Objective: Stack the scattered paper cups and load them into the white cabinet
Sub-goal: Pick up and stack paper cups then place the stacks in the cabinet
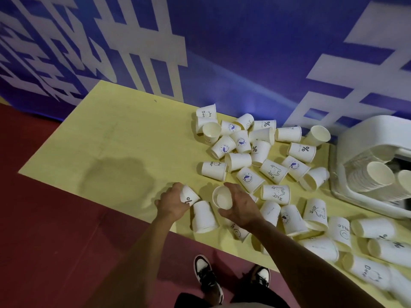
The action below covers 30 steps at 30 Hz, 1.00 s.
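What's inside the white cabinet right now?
Inside the white cabinet, nested stacks of paper cups lie with open mouths toward the camera. The cabinet's own top and the frame edge hide the rest of the interior.

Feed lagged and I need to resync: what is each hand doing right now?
Left hand: grips the percent-marked cup.
Right hand: holds the mouth-up cup.

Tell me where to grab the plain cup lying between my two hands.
Pinch the plain cup across its side wall near the wide rim, coming from above. It lies on its side, mouth toward you, so the wall faces up.
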Motion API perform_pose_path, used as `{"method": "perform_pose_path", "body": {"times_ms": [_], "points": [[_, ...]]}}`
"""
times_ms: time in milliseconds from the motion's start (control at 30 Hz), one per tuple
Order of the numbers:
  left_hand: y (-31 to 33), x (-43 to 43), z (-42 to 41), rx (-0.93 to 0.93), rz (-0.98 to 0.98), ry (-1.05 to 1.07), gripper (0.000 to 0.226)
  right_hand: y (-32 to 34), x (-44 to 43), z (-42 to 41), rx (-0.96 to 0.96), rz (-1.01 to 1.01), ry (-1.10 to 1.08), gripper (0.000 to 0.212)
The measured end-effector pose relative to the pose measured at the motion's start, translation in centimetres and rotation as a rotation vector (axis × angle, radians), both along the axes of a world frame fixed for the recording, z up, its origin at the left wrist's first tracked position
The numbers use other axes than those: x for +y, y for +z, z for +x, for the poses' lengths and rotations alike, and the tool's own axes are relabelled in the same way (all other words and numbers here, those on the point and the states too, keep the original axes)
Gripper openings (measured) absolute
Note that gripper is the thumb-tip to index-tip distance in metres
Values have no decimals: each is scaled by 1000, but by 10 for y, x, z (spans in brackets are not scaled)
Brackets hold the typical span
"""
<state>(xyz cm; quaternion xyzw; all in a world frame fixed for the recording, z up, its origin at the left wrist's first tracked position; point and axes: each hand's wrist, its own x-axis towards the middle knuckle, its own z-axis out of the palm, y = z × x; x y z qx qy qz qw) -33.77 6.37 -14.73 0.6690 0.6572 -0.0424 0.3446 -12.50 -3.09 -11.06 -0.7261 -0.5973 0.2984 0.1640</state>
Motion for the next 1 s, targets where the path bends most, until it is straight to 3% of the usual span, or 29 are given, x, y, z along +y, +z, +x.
{"method": "perform_pose_path", "body": {"times_ms": [233,467,733,1000], "points": [[19,12,6,-127,104,76,76,20,3,12,27,80,-88,79],[44,19,52,-295,134,-35,79,63,-3,50,47,181,-241,74],[68,-7,156,-493,116,-242,82,81,-67,131,3,215,-499,78],[90,-73,279,-525,61,-363,88,81,-143,224,-20,221,-642,79]]}}
